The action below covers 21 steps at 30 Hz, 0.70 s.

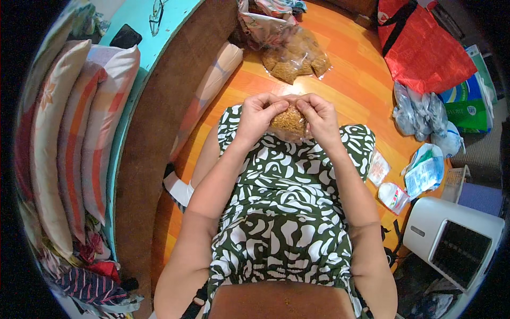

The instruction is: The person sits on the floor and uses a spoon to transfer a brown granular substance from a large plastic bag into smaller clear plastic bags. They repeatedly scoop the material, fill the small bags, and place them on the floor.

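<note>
A small clear plastic bag (287,121) of golden-brown granules is held above my lap. My left hand (261,113) pinches its upper left edge between thumb and fingers. At the upper right edge, my right hand (318,115) grips the plastic in the same way. The fingertips of both hands are close together at the top of the bag, and partly hide the opening or seal there. Beyond my hands, several similar filled bags (295,60) lie in a pile on the wood-patterned floor (346,75).
A bolster pillow (215,81) lies along a brown wooden board (159,103) at left, with stacked pillows (109,131) beyond. At right are a red bag (426,52), grey plastic bags (420,109), loose plastic packs (424,169) and a white appliance (450,235).
</note>
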{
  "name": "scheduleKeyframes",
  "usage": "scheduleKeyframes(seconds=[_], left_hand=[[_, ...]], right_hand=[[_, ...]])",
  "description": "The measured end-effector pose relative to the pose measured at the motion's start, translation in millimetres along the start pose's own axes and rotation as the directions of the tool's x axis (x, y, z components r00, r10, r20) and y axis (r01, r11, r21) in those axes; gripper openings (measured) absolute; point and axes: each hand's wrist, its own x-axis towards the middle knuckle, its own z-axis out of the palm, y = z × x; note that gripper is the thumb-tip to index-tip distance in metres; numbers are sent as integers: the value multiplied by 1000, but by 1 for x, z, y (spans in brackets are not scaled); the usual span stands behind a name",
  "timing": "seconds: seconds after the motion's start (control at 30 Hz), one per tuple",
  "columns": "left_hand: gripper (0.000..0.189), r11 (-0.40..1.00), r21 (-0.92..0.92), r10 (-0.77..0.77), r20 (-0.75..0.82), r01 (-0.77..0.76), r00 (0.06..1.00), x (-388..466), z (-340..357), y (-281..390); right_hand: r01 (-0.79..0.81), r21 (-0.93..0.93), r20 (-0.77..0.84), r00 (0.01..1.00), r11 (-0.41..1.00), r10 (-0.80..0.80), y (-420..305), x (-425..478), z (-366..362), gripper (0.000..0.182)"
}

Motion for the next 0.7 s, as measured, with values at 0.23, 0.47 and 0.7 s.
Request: scheduleKeyframes(seconds=[0.23, 0.47, 0.7], left_hand=[[19, 987, -149, -39, 144, 61, 989, -4, 2, -10], [39, 992, -129, 28, 223, 1, 974, -10, -7, -26], [51, 963, -267, 92, 166, -45, 982, -15, 3, -22]], right_hand=[[-1, -42, -28, 1000, 999, 0, 1, -5, -9, 16], [-37, 38, 66, 997, 999, 35, -1, -3, -8, 15], [-57, 41, 41, 998, 998, 55, 3, -2, -11, 31]])
